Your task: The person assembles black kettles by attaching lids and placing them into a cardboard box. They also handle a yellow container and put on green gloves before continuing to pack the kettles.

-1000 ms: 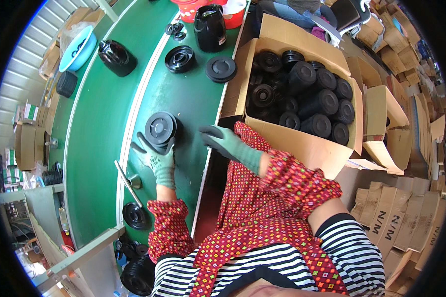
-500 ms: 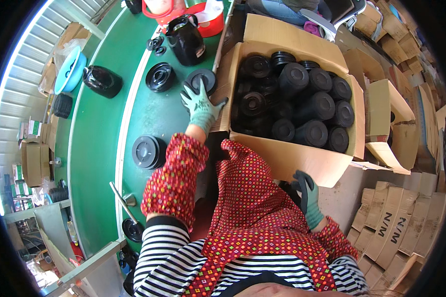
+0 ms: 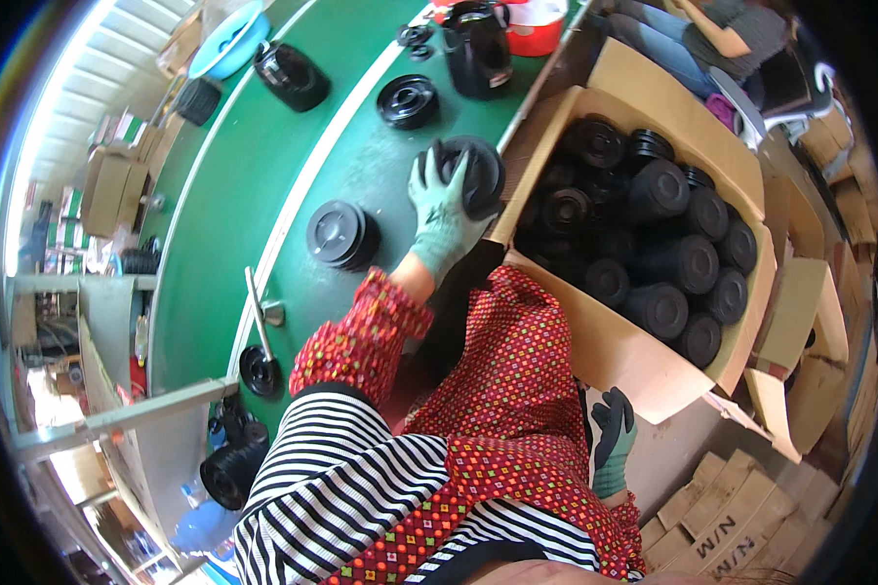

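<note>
My left hand (image 3: 441, 213), in a pale green glove, grips a black round canister (image 3: 480, 177) by its side, at the green table's right edge. My right hand (image 3: 613, 441), in a matching glove with dark fingers, hangs loosely beside my apron, near the lower flap of the carton; its fingers are partly bent, with nothing visible in them. That cardboard box (image 3: 622, 336) stands right of the table and holds several black cylindrical canisters (image 3: 658, 187). Nearer me on the table sits a short stack of black round lids (image 3: 339, 235). Farther off lies a black ringed lid (image 3: 407, 101).
A glossy black jug (image 3: 476, 54) stands at the table's far end, by a red tub (image 3: 537, 27). Another black jug (image 3: 291, 76) lies toward the left, near a blue basin (image 3: 229, 41). Flattened cartons (image 3: 722, 522) lean at lower right. A seated person (image 3: 727, 44) is beyond the box.
My view has swung to the right, shifting the scene. My left hand has closed round the black canister, which now shows more of its side. My right hand still hangs by the apron.
</note>
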The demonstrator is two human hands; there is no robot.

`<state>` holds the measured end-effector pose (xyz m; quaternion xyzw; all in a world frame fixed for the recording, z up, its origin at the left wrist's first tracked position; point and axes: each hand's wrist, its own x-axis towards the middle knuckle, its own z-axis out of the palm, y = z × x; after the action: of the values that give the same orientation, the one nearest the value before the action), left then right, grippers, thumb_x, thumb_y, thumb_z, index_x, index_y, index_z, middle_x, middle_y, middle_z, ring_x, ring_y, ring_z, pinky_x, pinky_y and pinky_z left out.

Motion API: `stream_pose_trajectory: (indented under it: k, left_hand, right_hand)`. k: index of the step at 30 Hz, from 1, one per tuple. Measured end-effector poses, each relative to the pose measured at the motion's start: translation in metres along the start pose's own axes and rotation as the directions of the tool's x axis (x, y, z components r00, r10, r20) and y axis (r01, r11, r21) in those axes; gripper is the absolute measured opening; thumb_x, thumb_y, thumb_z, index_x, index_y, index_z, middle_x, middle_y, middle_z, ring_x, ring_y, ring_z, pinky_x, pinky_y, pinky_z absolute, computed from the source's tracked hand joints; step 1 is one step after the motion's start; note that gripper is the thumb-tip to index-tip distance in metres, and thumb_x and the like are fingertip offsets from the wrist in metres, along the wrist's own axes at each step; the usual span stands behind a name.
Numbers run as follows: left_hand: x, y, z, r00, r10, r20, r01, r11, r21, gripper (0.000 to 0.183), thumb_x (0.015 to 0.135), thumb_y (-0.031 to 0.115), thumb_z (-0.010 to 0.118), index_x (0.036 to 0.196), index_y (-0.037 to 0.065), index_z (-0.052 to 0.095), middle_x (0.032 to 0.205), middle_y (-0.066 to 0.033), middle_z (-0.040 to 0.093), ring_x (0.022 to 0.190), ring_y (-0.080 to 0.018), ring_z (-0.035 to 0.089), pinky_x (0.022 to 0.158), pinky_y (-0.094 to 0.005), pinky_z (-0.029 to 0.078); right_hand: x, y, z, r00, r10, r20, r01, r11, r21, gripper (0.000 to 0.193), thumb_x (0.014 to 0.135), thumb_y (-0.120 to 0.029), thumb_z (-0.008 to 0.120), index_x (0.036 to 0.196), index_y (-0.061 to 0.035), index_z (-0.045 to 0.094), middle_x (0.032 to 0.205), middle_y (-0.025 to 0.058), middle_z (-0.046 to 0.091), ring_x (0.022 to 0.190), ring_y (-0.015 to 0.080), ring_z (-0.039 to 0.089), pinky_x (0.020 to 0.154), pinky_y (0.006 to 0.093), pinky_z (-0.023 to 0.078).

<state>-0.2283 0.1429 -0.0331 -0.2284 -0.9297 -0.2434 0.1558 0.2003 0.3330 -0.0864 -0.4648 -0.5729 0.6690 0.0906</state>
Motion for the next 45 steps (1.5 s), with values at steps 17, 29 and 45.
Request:
stream_pose_trajectory:
  k: [17,29,45]
  left_hand:
    - [-0.104,-0.129,-0.106,0.915,-0.401,0.05,0.374,0.887,0.269,0.11,0.069,0.056,0.085,0.157,0.017,0.032,0.161,-0.032,0.016,0.146,-0.0549,0.018,0.117,-0.0617,0.022]
    - [-0.065,-0.153,-0.072,0.919,-0.391,0.044,0.381,0.913,0.148,0.111,0.066,0.027,0.091,0.158,0.023,0.03,0.161,-0.034,0.013,0.141,-0.0502,0.035,0.113,-0.0513,0.037]
    - [-0.081,-0.118,-0.017,0.98,-0.076,0.183,0.058,0.993,0.102,0.097,0.079,0.038,0.08,0.156,0.009,0.029,0.153,-0.0339,0.031,0.143,-0.0509,0.029,0.12,-0.0587,0.02]
  right_hand:
    - [0.007,0.012,0.018,0.975,-0.024,0.22,0.05,0.993,-0.111,0.05,0.104,-0.038,0.056,0.135,0.0011,0.057,0.121,0.0111,0.068,0.093,0.0168,0.064,0.081,0.0285,0.052]
    - [-0.008,0.004,0.027,0.967,-0.042,0.251,0.108,0.96,-0.258,0.052,0.104,-0.042,0.053,0.134,-0.0002,0.06,0.116,0.0081,0.07,0.088,0.0152,0.064,0.075,0.0274,0.052]
    - [0.004,0.045,0.006,0.988,0.107,0.108,-0.094,0.988,-0.122,0.039,0.102,-0.028,0.062,0.126,0.0017,0.065,0.115,0.0064,0.068,0.101,0.014,0.063,0.084,0.0287,0.053]
